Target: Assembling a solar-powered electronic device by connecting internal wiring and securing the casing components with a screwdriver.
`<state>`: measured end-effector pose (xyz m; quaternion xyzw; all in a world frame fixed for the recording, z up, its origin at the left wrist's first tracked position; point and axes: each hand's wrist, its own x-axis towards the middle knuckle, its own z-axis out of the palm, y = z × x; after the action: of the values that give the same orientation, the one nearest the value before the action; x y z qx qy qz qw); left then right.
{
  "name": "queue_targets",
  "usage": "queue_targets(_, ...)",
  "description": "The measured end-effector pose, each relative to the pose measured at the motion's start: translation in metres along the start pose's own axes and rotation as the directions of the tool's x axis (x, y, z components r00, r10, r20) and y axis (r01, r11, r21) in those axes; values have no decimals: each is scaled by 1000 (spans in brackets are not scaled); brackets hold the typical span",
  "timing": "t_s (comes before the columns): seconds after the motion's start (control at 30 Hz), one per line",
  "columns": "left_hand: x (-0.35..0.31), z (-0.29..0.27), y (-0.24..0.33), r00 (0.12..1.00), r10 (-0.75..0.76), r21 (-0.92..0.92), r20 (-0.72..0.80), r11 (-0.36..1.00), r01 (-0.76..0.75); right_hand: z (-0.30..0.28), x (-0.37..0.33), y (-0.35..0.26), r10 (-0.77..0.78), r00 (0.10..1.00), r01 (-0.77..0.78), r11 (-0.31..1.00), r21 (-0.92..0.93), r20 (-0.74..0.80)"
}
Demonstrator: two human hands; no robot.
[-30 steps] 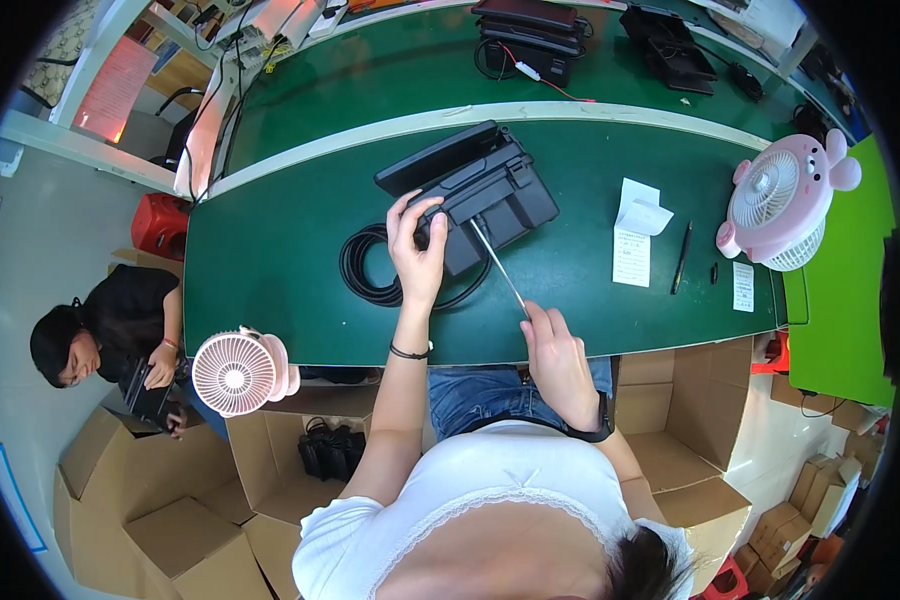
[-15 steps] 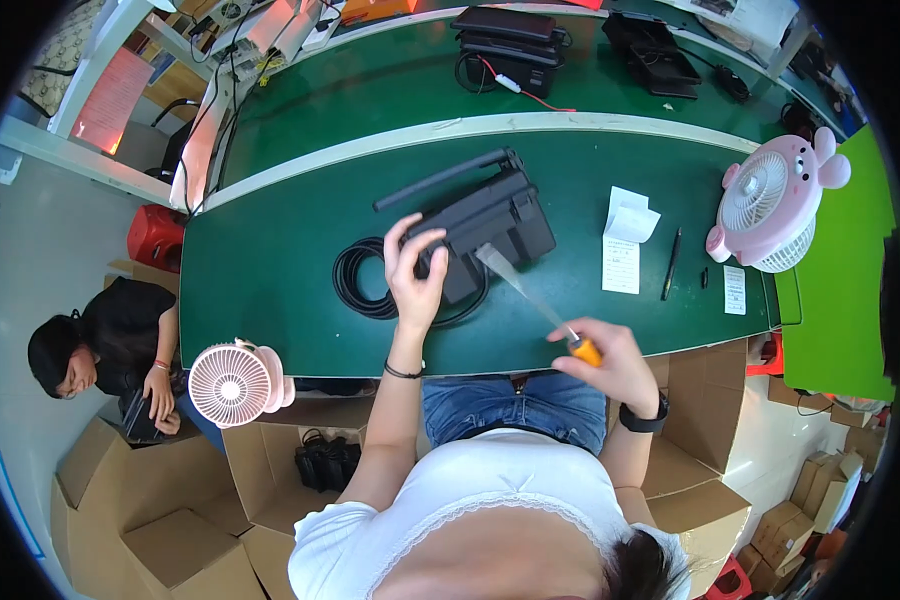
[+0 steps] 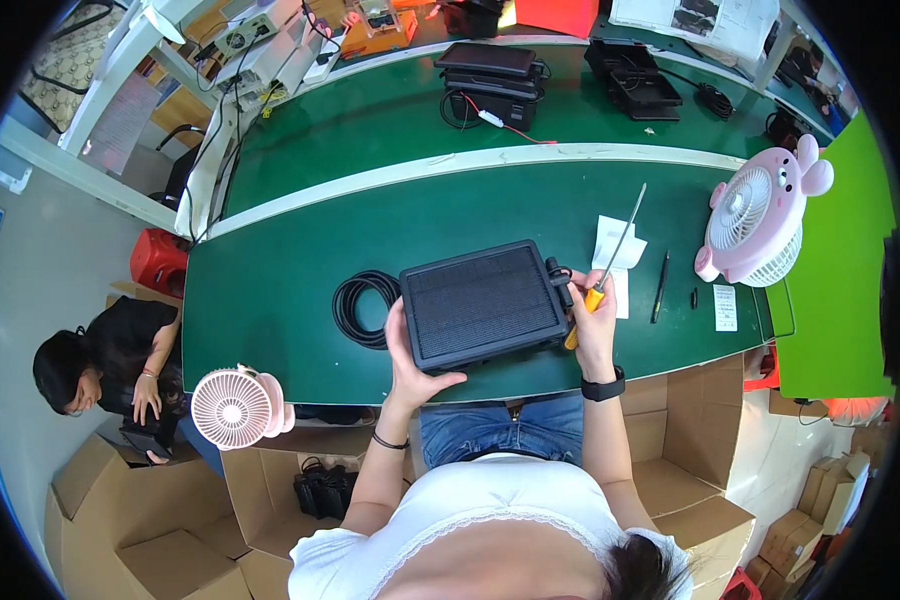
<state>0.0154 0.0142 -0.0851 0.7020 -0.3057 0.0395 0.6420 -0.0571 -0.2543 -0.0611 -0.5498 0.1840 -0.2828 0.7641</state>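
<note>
A black rectangular box [image 3: 485, 305] with a finely ribbed top panel is held level over the green table's near side. At its left end, my left hand [image 3: 407, 360] grips the edge, thumb stretched along the front. My right hand [image 3: 596, 328] is closed around the orange-yellow handle of a screwdriver [image 3: 625, 235], whose long shaft points away and up. Fingers of that same hand also touch the box's right end, by a small black clip or bracket [image 3: 558, 277]. Left of the box lies a coil of black cable [image 3: 348, 312]; whether it joins the box is hidden.
Right of my hands are paper slips [image 3: 615, 245], a black pen [image 3: 661, 287] and a pink animal-shaped fan [image 3: 755, 215]. Another pink fan [image 3: 232, 408] stands at the near left edge. Black cases [image 3: 490, 85] sit beyond the white ledge. A person [image 3: 120, 350] sits at left, near cardboard boxes [image 3: 160, 500].
The black box has turned so its ribbed panel faces up. My right hand has brought the screwdriver from the box's front to its right end, with the shaft now pointing away.
</note>
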Motion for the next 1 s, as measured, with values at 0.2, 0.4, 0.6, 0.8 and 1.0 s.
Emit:
queue_targets(0.2,-15,-8,-32,834,-427,242,349,901,360,5,-7,-11,77,996,-78,997,-18,-51)
queue_targets(0.4,-14,-2,-18,947,-315,87,68,947,309,12,-4,-11,58,998,-58,996,-71,-11)
queue_targets(0.6,29,-46,-10,937,-201,220,-284,938,268,-5,-13,3,49,998,-40,976,-216,36)
queue_targets(0.8,93,-145,-70,844,61,373,-533,912,170,-15,-22,18,43,999,-47,948,-313,-21)
queue_targets(1.0,140,-153,-94,601,146,443,-786,811,382,-21,-27,28,33,997,-50,966,-253,-72)
